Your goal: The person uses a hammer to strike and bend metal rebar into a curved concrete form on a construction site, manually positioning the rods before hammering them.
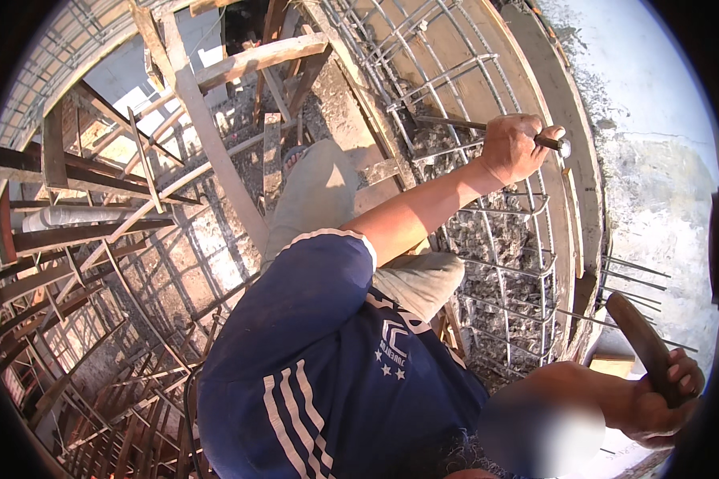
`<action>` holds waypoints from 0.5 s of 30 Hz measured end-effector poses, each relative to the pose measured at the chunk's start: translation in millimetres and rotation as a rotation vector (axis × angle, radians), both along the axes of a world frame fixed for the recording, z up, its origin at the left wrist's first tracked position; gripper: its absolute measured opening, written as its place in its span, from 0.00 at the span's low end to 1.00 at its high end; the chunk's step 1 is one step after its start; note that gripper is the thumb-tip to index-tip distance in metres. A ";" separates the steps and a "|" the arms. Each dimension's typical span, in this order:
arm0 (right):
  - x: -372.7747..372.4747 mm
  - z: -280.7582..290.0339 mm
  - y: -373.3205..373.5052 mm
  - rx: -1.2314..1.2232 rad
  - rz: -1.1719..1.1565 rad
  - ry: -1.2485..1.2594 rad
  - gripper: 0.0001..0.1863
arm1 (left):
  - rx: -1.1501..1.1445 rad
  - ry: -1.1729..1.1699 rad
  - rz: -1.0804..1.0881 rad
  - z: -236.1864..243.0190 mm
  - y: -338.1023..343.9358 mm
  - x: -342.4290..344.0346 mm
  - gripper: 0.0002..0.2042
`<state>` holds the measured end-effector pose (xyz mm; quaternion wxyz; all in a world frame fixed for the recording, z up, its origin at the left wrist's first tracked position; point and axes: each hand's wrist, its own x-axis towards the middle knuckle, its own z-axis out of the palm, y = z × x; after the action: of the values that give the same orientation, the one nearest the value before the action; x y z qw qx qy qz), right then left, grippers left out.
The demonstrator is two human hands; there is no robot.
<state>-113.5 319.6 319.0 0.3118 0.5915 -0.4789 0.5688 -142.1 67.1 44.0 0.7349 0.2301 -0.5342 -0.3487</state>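
Note:
My left hand (516, 150) is closed around a dark metal rod (447, 121), its round pale end (562, 148) showing past my fist. The rod lies across a long cage of steel rebar (494, 262) over rough, broken concrete (479, 319), beside a board-edged wall. At the lower right, my right hand (665, 405) grips a thick, dark, slightly curved tool (641, 331), held raised beside the pale wall. Whether that tool has a head is unclear.
My bent legs (311, 184) rest among timber beams (260, 57) and planks. On the left is a dense scaffold of wooden struts (72, 247) above a lower floor. Rebar ends (639, 275) jut beside the pale wall (655, 168) at right; rebar mesh (64, 56) lies upper left.

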 end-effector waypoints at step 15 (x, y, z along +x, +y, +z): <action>-63.0 33.7 75.2 0.040 0.082 -0.239 0.13 | -0.199 -0.021 -0.117 -41.6 -0.7 16.5 0.20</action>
<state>-176.5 394.8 352.7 0.2174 0.5447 -0.4991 0.6379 -125.6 66.4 2.4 0.7268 0.1278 -0.5864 -0.3338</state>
